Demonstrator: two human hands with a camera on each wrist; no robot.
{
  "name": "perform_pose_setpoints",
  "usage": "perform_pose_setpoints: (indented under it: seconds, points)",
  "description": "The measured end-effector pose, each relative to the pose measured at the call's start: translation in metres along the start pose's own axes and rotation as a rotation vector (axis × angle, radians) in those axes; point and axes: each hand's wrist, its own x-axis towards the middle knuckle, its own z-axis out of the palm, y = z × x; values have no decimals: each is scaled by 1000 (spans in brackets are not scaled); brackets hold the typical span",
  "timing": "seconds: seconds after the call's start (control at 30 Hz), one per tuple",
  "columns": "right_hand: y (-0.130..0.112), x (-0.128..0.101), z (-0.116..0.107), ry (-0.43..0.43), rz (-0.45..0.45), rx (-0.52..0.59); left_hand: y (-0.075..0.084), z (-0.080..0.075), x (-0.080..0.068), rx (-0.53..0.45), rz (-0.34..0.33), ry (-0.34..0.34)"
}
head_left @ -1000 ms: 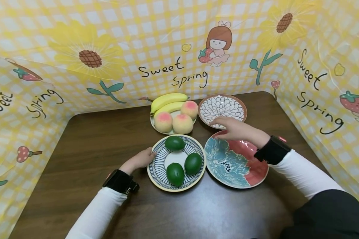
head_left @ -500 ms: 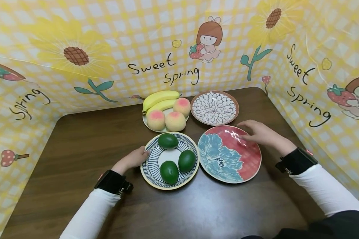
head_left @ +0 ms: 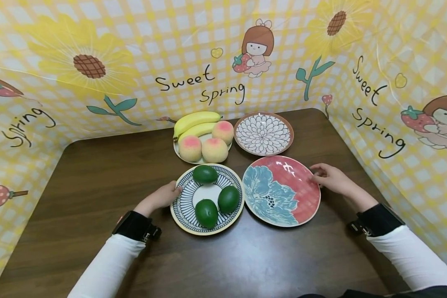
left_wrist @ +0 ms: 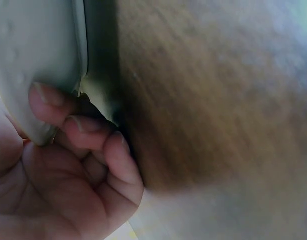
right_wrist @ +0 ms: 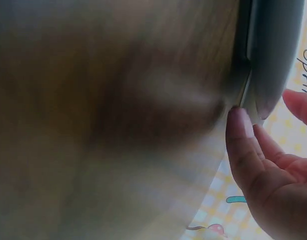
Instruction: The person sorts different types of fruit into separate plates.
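Observation:
A blue-striped plate [head_left: 179, 207] with three green fruits [head_left: 229, 198] sits in the middle of the dark wooden table [head_left: 97, 174]. My left hand [head_left: 163, 197] grips its left rim; in the left wrist view my fingers [left_wrist: 78, 130] curl under the plate's edge [left_wrist: 33, 45]. To the right lies an empty red and blue flower plate [head_left: 283, 194]. My right hand [head_left: 329, 177] holds its right rim. In the right wrist view a fingertip [right_wrist: 241, 135] lies against the underside of the plate's rim [right_wrist: 276, 50], and the thumb is on the other side.
Behind the striped plate stands a white plate with bananas [head_left: 195, 120] and three peaches [head_left: 214, 150]. A brown-rimmed petal-pattern plate [head_left: 263, 133] lies at the back right. A yellow checked printed sheet [head_left: 134, 62] walls the table on three sides.
My right hand has drawn back from the petal-pattern plate across the red and blue plate to its right rim. My left hand has stayed on the striped plate's rim.

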Motion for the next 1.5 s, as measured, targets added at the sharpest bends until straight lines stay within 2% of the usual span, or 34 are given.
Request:
perform_pose_setpoints:
  seconds: [0.17,0.3,0.37,0.67,0.87,0.97,1.03,1.2,1.37,1.5]
  points:
    - [0,-2,1,-111,97,126,0,-1,-1,-9,-2,1]
    - [1,-2,3,-222,140,196,-1,-1,-1,-10,1,2]
    - [2,-3,4,-249,146,211,-1,-1,-1,-12,0,2]
    - [2,-4,5,-281,147,243,-2,-2,0,-27,9,-6]
    - [2,-8,4,-284,175,234,2,-7,1,-117,25,-91]
    - [2,-9,5,-286,177,253,4,-14,0,-87,8,-113]
    - [2,-10,5,-286,187,265,8,-23,0,-26,-21,-94]
    - [1,-9,4,-287,205,247,23,-56,-1,156,-46,26]
    - [0,-9,3,-286,208,232,45,-89,8,256,50,156]
    - [-2,-8,3,-280,203,223,58,-102,23,321,114,214]
